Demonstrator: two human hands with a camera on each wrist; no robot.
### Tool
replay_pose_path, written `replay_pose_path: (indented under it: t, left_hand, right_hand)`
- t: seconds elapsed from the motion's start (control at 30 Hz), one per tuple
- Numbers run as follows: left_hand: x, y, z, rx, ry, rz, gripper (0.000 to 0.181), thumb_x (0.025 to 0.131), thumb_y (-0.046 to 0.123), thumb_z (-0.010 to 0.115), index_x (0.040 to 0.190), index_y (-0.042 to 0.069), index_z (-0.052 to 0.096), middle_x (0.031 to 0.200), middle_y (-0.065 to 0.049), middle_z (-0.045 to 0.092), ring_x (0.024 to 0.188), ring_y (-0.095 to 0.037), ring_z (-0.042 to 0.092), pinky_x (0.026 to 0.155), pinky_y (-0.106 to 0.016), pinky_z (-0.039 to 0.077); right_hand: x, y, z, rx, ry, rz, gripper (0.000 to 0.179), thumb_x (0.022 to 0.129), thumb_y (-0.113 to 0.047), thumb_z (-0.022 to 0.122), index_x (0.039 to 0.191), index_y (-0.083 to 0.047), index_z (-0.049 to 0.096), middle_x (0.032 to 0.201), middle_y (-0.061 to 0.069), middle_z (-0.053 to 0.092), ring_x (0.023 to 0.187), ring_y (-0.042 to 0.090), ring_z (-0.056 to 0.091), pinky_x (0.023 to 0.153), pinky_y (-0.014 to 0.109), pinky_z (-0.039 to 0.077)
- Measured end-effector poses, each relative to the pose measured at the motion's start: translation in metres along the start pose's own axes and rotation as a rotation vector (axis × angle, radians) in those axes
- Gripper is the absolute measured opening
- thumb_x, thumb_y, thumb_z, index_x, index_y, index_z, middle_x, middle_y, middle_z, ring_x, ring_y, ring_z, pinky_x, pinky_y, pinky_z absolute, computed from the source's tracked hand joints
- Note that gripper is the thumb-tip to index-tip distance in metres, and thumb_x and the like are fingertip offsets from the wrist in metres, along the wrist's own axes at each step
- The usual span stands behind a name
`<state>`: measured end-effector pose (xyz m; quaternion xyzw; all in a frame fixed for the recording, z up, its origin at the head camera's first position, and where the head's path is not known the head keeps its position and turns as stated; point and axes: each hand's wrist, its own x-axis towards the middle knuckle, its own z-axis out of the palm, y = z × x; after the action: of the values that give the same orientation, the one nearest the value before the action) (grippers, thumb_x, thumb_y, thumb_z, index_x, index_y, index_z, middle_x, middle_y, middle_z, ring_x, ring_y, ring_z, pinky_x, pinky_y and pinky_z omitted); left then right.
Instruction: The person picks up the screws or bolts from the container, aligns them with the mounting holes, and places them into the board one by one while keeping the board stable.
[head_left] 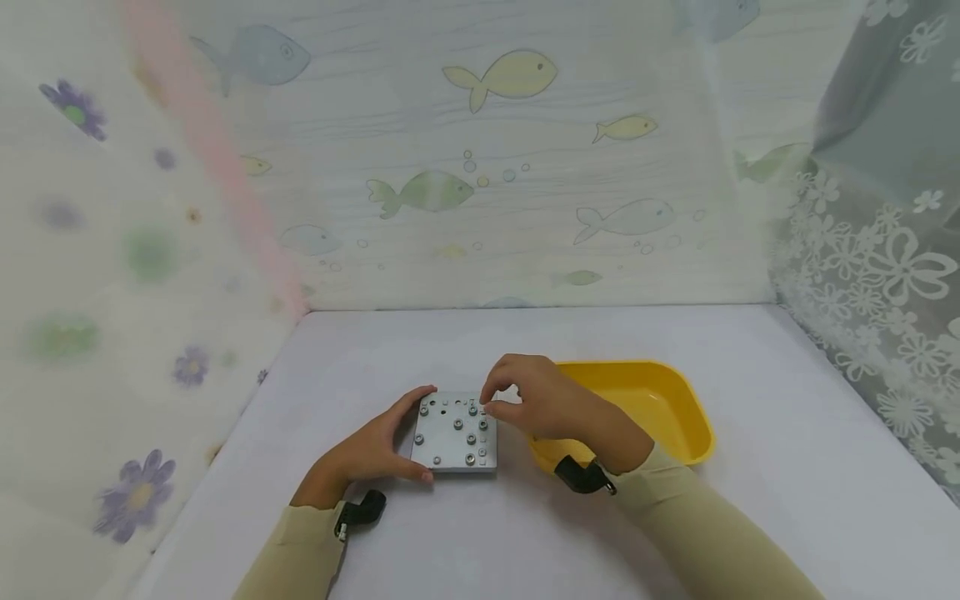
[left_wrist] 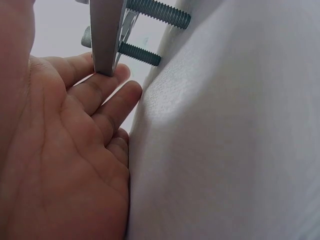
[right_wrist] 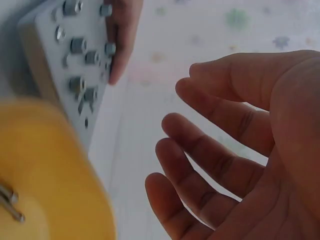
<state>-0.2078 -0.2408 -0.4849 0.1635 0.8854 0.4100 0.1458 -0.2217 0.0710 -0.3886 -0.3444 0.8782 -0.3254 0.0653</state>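
Observation:
A silver metal plate (head_left: 444,446) lies on the white tabletop, with several socket head screws (head_left: 458,425) standing in its holes. Threaded screw shanks (left_wrist: 141,54) stick out of its underside in the left wrist view. My left hand (head_left: 371,450) holds the plate at its left side, thumb along the near edge and fingertips at the far corner. Over the plate's far right corner hovers my right hand (head_left: 551,404), index finger and thumb bent close to each other. In the right wrist view nothing shows between those fingers, and the other fingers are loosely bent.
A yellow tray (head_left: 701,421) stands right of the plate, partly behind my right forearm. Metal pins or screws (right_wrist: 11,202) lie in it. Printed curtains (head_left: 525,250) rise behind the table and along both sides.

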Motion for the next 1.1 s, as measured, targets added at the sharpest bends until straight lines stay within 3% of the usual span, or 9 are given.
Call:
replay_pose_path:
  t: [0.3, 0.7, 1.1]
  left_hand:
    - [0.0, 0.0, 0.0, 0.006, 0.01, 0.03, 0.132, 0.058, 0.05, 0.099, 0.164, 0.037, 0.023, 0.171, 0.009, 0.023, 0.161, -0.024, 0.015, 0.126, -0.063, 0.015]
    - [0.0, 0.0, 0.001, -0.014, 0.003, 0.022, 0.132, 0.057, 0.048, 0.1, 0.164, 0.038, 0.023, 0.171, 0.011, 0.022, 0.161, -0.022, 0.013, 0.127, -0.062, 0.013]
    - [0.0, 0.003, 0.0, -0.002, 0.004, -0.003, 0.133, 0.057, 0.048, 0.1, 0.164, 0.038, 0.022, 0.171, 0.01, 0.021, 0.161, -0.023, 0.013, 0.127, -0.062, 0.013]
  right_hand:
    - [-0.007, 0.023, -0.021, 0.028, -0.067, 0.053, 0.009, 0.097, -0.02, 0.07, 0.099, -0.026, 0.077, 0.101, -0.014, 0.069, 0.096, 0.012, 0.062, 0.084, 0.029, 0.055]
    - [-0.01, 0.058, -0.028, -0.012, -0.179, 0.071, 0.007, 0.097, -0.024, 0.07, 0.099, -0.027, 0.076, 0.094, -0.016, 0.07, 0.091, 0.01, 0.064, 0.088, 0.034, 0.053]
    - [-0.006, 0.079, -0.032, -0.026, -0.286, 0.198, 0.007, 0.095, -0.021, 0.074, 0.101, -0.024, 0.078, 0.096, -0.009, 0.07, 0.092, 0.016, 0.061, 0.083, 0.032, 0.055]
